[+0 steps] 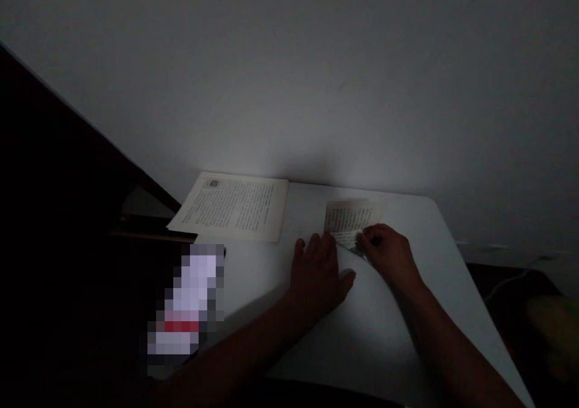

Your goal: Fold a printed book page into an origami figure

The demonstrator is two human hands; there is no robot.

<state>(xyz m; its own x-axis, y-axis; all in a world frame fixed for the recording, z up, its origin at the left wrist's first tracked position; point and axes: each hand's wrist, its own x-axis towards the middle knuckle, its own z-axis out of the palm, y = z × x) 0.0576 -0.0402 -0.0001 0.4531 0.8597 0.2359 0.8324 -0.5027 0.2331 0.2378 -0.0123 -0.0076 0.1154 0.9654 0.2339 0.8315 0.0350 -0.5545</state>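
A small folded piece of printed paper point(347, 221) lies on a white table point(425, 287) near the wall. My left hand point(319, 272) rests flat on the table just left of it, fingers stretched out, fingertips touching the paper's lower left corner. My right hand point(389, 252) is closed, its fingertips pinching or pressing the paper's lower edge. The light is dim.
A larger printed sheet point(233, 206) lies at the table's back left. A blurred white and red object point(190, 302) stands at the left edge. Dark furniture point(67, 227) fills the left side. A pale wall point(316, 76) rises behind the table. A cable point(506, 281) runs on the right.
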